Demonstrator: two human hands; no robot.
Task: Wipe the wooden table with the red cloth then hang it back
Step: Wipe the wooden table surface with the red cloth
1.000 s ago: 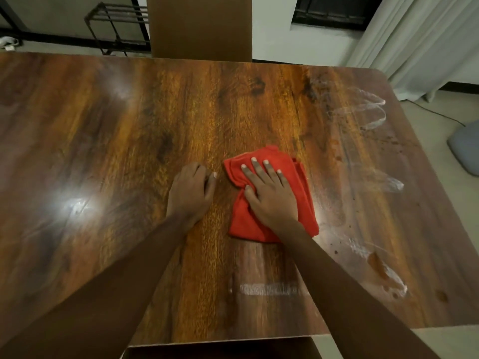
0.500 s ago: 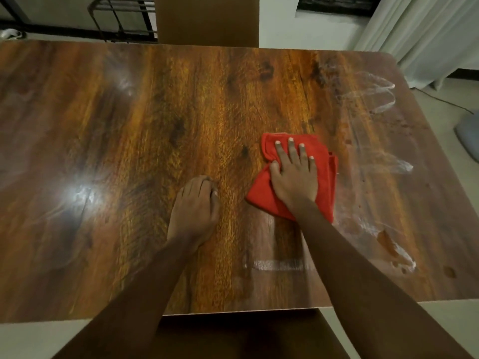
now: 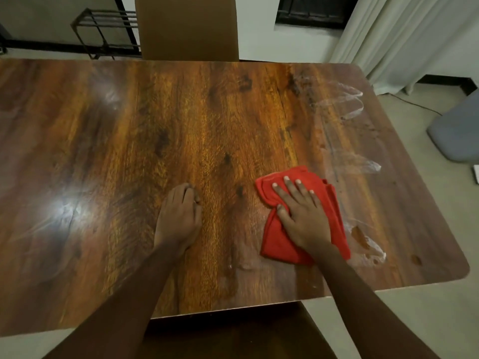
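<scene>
The red cloth lies crumpled on the wooden table, right of centre and toward the near edge. My right hand presses flat on top of it, fingers spread and pointing away, thumb tucked into a fold. My left hand rests on the bare wood to the left of the cloth, apart from it, with its fingers curled under and nothing in it. Whitish wet smears and a blotch mark the table's right side.
A brown chair back stands at the far edge and a dark chair seat sits under the near edge. A metal rack is at the back left, a pale curtain back right, a grey object on the floor.
My right hand slid the cloth to the right and away, then back toward the near edge. The white streak near the front edge has faded. My left hand stayed put.
</scene>
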